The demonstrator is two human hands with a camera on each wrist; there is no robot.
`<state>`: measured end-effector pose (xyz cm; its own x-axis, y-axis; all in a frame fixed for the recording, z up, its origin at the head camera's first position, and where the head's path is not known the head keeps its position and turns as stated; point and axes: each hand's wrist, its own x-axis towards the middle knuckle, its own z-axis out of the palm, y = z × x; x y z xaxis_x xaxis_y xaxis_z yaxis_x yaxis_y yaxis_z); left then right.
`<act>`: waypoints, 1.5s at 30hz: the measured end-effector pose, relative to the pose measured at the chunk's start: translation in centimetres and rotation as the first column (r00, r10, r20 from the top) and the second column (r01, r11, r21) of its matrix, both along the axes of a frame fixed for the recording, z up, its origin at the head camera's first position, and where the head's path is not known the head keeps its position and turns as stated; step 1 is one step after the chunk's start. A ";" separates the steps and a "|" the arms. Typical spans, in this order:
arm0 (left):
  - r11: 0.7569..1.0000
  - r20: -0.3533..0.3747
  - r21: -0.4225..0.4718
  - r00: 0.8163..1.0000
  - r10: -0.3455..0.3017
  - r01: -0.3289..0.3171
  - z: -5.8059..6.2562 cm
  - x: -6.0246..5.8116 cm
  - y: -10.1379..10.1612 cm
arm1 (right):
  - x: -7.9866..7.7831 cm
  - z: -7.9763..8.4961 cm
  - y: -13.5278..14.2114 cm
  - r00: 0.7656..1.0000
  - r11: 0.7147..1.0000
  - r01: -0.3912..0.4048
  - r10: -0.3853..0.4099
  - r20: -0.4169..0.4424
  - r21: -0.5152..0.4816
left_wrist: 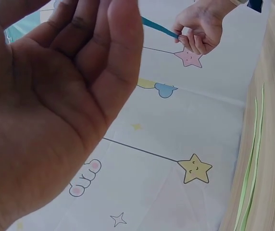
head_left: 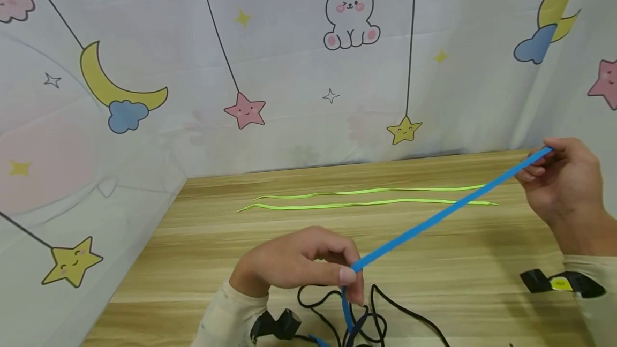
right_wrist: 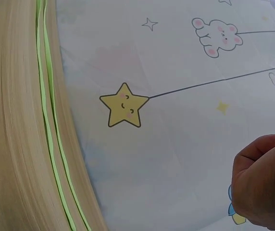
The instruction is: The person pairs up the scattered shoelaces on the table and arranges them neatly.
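Observation:
A flat blue shoelace [head_left: 434, 221] is drawn straight between my two hands, rising to the right. My right hand [head_left: 566, 183] pinches its upper end between thumb and fingers. Lower down, my left hand [head_left: 306, 258] pinches the shoelace between thumb and forefinger, and the rest hangs below that hand. The left wrist view has my left palm [left_wrist: 46, 110] large in front, with the right hand [left_wrist: 202, 26] beyond it holding the lace. Two yellow-green shoelaces [head_left: 376, 203] lie side by side, nearly parallel, across the back of the table.
Black cords [head_left: 409, 312] lie looped on the wooden table [head_left: 193, 261] at the front, by the hanging blue end. A white cloth [head_left: 299, 138] printed with stars, moons and rabbits hangs behind the table and along its left side. Wrist cameras are strapped over both sleeves.

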<state>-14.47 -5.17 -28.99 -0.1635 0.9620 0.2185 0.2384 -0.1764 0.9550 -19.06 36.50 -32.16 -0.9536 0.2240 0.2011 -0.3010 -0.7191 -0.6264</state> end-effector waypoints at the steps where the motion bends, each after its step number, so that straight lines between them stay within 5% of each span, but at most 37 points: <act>1: 1.000 0.011 0.016 1.000 0.005 -0.005 -0.2 -0.1 0.0 | 0.0 0.0 0.0 1.000 1.000 0.005 -0.005 0.003 0.004; 13: 0.995 0.087 0.102 0.996 0.016 -0.025 -0.4 -0.3 -0.2 | -0.2 -0.1 0.1 0.999 0.998 0.011 -0.009 0.036 -0.059; 28: 0.988 0.044 0.149 0.998 -0.038 0.031 0.0 -0.1 0.1 | -0.3 -0.3 0.2 0.998 0.995 -0.035 0.040 0.051 -0.091; 38: 0.988 0.025 0.157 1.000 0.001 -0.005 0.4 0.2 0.1 | -0.5 -0.5 0.5 0.998 0.993 -0.026 0.033 0.057 -0.115; 45: 0.981 0.012 0.189 0.998 0.054 -0.055 -0.5 -0.7 -0.4 | -0.5 -0.8 0.7 0.999 0.993 -0.006 0.012 0.047 -0.118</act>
